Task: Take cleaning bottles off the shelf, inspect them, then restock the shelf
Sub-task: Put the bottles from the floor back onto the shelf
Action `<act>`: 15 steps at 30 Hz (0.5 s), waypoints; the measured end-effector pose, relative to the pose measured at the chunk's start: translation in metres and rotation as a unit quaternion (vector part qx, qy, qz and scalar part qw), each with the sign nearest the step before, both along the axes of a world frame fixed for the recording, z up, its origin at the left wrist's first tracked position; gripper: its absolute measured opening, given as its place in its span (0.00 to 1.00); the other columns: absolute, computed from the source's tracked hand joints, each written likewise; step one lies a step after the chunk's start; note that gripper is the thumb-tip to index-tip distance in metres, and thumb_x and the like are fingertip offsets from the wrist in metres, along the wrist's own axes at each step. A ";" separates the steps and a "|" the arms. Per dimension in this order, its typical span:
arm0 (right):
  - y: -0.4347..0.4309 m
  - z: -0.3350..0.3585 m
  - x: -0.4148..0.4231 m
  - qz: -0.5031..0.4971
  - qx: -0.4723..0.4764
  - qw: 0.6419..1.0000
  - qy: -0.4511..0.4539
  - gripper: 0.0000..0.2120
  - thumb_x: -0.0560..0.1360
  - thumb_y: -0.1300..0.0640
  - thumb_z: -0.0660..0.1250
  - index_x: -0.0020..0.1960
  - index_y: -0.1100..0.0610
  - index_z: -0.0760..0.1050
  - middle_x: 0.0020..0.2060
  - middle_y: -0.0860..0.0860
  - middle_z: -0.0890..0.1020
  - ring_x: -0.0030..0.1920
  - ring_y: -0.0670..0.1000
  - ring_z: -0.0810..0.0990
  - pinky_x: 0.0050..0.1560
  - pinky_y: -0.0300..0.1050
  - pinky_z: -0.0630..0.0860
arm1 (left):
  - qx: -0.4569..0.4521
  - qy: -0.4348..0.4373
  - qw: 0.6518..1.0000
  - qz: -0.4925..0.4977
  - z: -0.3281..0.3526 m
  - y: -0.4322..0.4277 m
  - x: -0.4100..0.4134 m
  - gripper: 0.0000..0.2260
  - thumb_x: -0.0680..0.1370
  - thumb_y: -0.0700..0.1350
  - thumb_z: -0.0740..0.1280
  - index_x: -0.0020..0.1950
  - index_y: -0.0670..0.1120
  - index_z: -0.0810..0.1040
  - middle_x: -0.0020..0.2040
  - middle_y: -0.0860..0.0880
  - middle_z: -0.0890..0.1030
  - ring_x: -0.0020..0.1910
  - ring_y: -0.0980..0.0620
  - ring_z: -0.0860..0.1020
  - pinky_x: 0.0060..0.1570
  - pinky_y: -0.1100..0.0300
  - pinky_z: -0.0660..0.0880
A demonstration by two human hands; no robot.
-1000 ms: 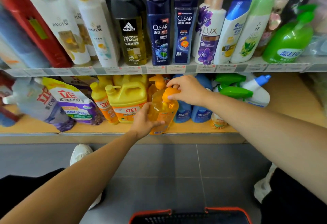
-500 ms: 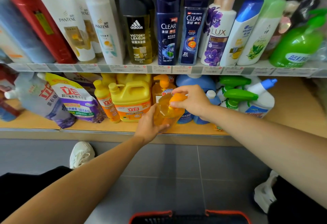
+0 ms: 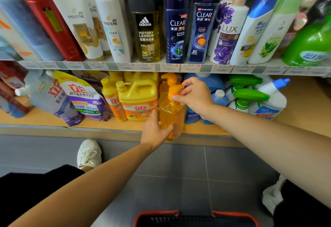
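Note:
A clear orange pump bottle point(image 3: 172, 117) stands upright at the front edge of the lower wooden shelf point(image 3: 100, 125), its base just past the lip. My left hand point(image 3: 155, 130) grips its body from the left and below. My right hand point(image 3: 194, 96) pinches the orange pump head point(image 3: 174, 90) with thumb and fingers. A second orange pump bottle point(image 3: 167, 80) stands behind it, mostly hidden.
Left of the bottle are a yellow jug point(image 3: 138, 99), a slim orange bottle point(image 3: 112, 99) and refill pouches point(image 3: 78, 96). Blue bottles point(image 3: 217, 97) and green spray bottles point(image 3: 247, 97) stand to the right. Shampoo bottles fill the upper shelf point(image 3: 161, 66). A red-rimmed basket point(image 3: 195, 217) sits on the grey floor below.
Both hands kept their hold on the orange pump bottle throughout. It was tilted half a second ago and now stands more upright at the shelf's front edge.

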State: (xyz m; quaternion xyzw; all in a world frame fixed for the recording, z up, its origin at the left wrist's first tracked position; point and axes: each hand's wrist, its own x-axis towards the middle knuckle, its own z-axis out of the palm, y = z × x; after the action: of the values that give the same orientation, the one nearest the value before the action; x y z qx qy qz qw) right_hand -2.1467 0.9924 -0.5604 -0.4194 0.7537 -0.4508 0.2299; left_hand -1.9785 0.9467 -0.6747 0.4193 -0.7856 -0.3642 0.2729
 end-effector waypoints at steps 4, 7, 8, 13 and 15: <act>0.000 -0.001 0.004 0.021 -0.007 1.000 0.011 0.30 0.63 0.47 0.83 0.59 0.53 0.74 0.47 0.50 0.83 0.48 0.50 0.83 0.50 0.53 0.83 | -0.022 0.001 0.999 -0.049 -0.003 -0.001 0.011 0.26 0.75 0.53 0.75 0.67 0.48 0.70 0.63 0.50 0.80 0.59 0.49 0.80 0.57 0.52 0.80; -0.002 -0.001 0.008 0.043 -0.033 0.997 0.046 0.27 0.65 0.49 0.82 0.59 0.54 0.76 0.47 0.48 0.83 0.46 0.47 0.82 0.49 0.46 0.80 | -0.082 0.006 0.994 -0.078 -0.005 0.005 0.015 0.20 0.76 0.51 0.74 0.64 0.45 0.74 0.63 0.49 0.80 0.56 0.49 0.81 0.55 0.50 0.81; -0.004 0.000 0.007 0.054 -0.036 0.996 0.061 0.24 0.67 0.52 0.81 0.60 0.54 0.78 0.47 0.46 0.82 0.44 0.43 0.81 0.48 0.44 0.79 | -0.099 0.006 0.991 -0.092 -0.006 0.006 0.016 0.19 0.77 0.51 0.74 0.63 0.44 0.75 0.63 0.49 0.79 0.56 0.50 0.81 0.54 0.49 0.81; -0.008 0.010 -0.014 0.176 0.010 0.982 0.064 0.25 0.73 0.65 0.74 0.69 0.58 0.74 0.62 0.53 0.80 0.60 0.45 0.79 0.55 0.41 0.80 | -0.037 0.051 0.997 -0.052 0.001 -0.001 0.014 0.21 0.73 0.52 0.77 0.62 0.51 0.74 0.60 0.53 0.77 0.56 0.56 0.78 0.53 0.54 0.82; -0.010 0.012 -0.018 0.206 0.022 0.975 0.083 0.24 0.74 0.67 0.73 0.68 0.57 0.73 0.66 0.53 0.78 0.64 0.45 0.76 0.56 0.39 0.78 | 0.003 0.065 0.998 -0.005 0.006 -0.012 0.010 0.28 0.70 0.55 0.79 0.65 0.51 0.71 0.63 0.52 0.76 0.60 0.56 0.77 0.56 0.55 0.81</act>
State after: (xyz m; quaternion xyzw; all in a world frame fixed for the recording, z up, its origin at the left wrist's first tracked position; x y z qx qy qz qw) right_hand -2.1650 0.9826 -0.5483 -0.5964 0.6774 -0.3404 0.2638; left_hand -1.9685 0.9348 -0.6691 0.3916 -0.7672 -0.3944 0.3201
